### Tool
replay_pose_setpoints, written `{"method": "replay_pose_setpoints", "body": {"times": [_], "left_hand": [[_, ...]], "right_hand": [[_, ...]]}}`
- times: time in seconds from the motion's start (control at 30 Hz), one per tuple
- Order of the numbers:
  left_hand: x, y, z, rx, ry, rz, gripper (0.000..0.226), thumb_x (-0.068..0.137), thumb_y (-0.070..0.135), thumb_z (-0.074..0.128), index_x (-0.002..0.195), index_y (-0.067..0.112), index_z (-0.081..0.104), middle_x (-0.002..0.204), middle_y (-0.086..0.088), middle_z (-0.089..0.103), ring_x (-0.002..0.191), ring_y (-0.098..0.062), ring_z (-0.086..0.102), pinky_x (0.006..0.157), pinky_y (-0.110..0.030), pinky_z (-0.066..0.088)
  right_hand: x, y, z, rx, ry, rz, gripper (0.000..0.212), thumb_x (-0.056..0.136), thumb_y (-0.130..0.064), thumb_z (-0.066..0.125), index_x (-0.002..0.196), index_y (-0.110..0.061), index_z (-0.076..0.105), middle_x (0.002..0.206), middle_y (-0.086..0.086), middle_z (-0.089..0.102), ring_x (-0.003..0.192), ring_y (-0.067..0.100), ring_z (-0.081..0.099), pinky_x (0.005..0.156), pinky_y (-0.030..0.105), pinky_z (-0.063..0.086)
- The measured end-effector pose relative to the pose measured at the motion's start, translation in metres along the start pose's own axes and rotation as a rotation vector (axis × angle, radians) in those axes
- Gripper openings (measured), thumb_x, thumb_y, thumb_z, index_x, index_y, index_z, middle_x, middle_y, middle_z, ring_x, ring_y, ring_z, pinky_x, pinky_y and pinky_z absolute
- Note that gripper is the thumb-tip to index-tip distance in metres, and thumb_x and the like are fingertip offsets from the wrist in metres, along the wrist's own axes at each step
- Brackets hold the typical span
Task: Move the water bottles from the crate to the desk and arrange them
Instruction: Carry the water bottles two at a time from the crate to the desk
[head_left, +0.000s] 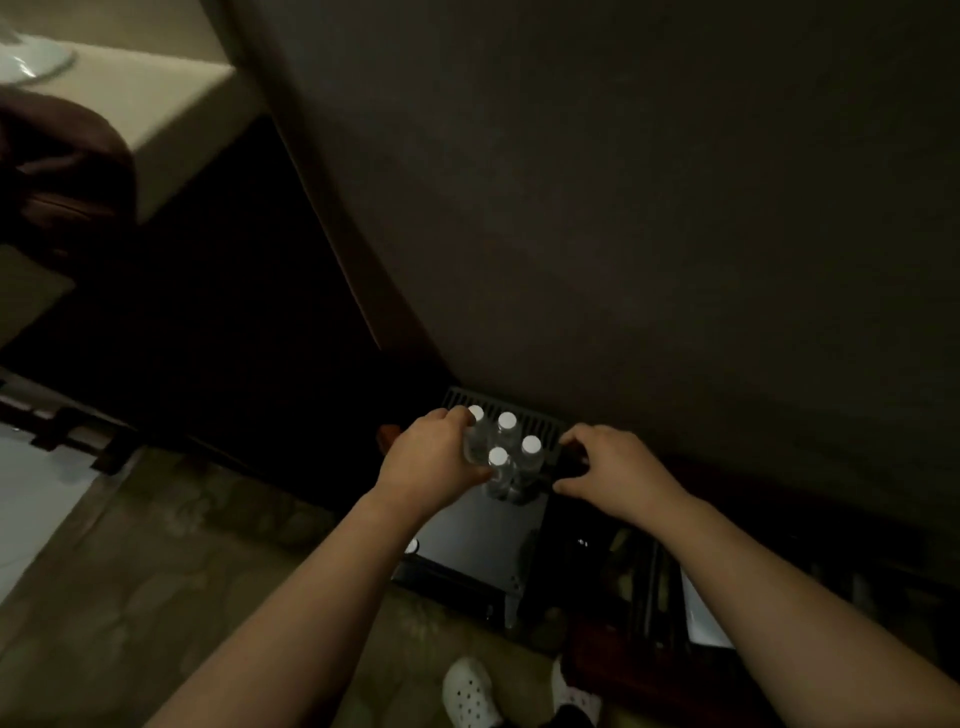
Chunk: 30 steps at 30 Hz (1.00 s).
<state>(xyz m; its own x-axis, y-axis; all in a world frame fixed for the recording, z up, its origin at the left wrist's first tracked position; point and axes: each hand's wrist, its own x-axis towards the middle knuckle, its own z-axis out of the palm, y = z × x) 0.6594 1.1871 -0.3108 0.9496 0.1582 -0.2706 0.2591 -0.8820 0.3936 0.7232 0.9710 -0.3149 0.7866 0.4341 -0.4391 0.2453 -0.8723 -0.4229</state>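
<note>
Left hand (434, 462) clamped on a bottle (476, 439) in the crate (524, 582); right hand (610, 475) gripped the crate's rim, hands apart.

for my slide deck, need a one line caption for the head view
Left hand grips clustered white-capped water bottles in a dark crate; right hand holds its rim.

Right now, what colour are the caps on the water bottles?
White, on all four water bottles visible; seen in the head view.
</note>
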Motion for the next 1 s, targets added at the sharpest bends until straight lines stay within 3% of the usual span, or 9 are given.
{"method": "replay_pose_setpoints", "body": {"times": [0.27, 0.43, 0.57, 0.77, 0.87, 1.0], "left_hand": [[0.063, -0.036, 0.124, 0.007, -0.125, -0.084, 0.063, 0.077, 0.047, 0.074, 0.129, 0.019, 0.052, 0.123, -0.006, 0.061, 0.108, -0.027, 0.061, 0.084, -0.037, 0.053], [0.089, -0.054, 0.187, -0.040, -0.104, -0.110, 0.053, 0.073, 0.052, 0.071, 0.115, 0.025, 0.054, 0.110, -0.002, 0.064, 0.096, -0.025, 0.065, 0.074, -0.035, 0.054], [0.106, -0.062, 0.215, -0.101, -0.050, -0.145, 0.052, 0.076, 0.048, 0.074, 0.116, 0.021, 0.056, 0.110, -0.004, 0.065, 0.095, -0.025, 0.064, 0.069, -0.030, 0.048], [0.119, -0.065, 0.234, -0.240, 0.001, -0.208, 0.053, 0.073, 0.042, 0.079, 0.117, 0.022, 0.058, 0.103, 0.000, 0.070, 0.094, -0.021, 0.066, 0.072, -0.032, 0.053], [0.120, -0.064, 0.236, -0.238, -0.001, -0.223, 0.050, 0.075, 0.042, 0.077, 0.117, 0.024, 0.058, 0.102, 0.002, 0.070, 0.092, -0.019, 0.065, 0.067, -0.026, 0.045], [0.119, -0.061, 0.230, -0.201, 0.006, -0.212, 0.045, 0.075, 0.037, 0.078, 0.114, 0.019, 0.061, 0.099, -0.003, 0.071, 0.090, -0.024, 0.066, 0.068, -0.028, 0.048]], "right_hand": [[0.086, 0.058, 0.082, 0.051, -0.061, 0.062, 0.056, 0.077, -0.038, 0.079, 0.126, -0.027, 0.054, 0.120, 0.001, 0.055, 0.107, 0.016, 0.055, 0.089, 0.030, 0.050], [0.131, 0.088, 0.126, 0.106, -0.076, 0.125, 0.075, 0.078, -0.032, 0.080, 0.141, -0.020, 0.042, 0.133, 0.008, 0.049, 0.122, 0.024, 0.050, 0.099, 0.032, 0.045], [0.160, 0.097, 0.152, 0.138, -0.089, 0.114, 0.088, 0.076, -0.028, 0.081, 0.149, -0.018, 0.033, 0.142, 0.012, 0.045, 0.128, 0.027, 0.047, 0.102, 0.030, 0.040], [0.184, 0.098, 0.177, 0.229, -0.066, 0.074, 0.069, 0.078, -0.018, 0.079, 0.139, -0.019, 0.045, 0.132, 0.011, 0.054, 0.119, 0.027, 0.054, 0.088, 0.023, 0.037], [0.188, 0.097, 0.184, 0.255, -0.016, 0.063, 0.062, 0.078, -0.018, 0.078, 0.133, -0.019, 0.050, 0.128, 0.011, 0.057, 0.115, 0.028, 0.056, 0.086, 0.024, 0.039], [0.187, 0.093, 0.185, 0.266, 0.010, 0.086, 0.054, 0.077, -0.022, 0.078, 0.125, -0.019, 0.054, 0.121, 0.009, 0.061, 0.109, 0.027, 0.060, 0.084, 0.027, 0.045]]}}
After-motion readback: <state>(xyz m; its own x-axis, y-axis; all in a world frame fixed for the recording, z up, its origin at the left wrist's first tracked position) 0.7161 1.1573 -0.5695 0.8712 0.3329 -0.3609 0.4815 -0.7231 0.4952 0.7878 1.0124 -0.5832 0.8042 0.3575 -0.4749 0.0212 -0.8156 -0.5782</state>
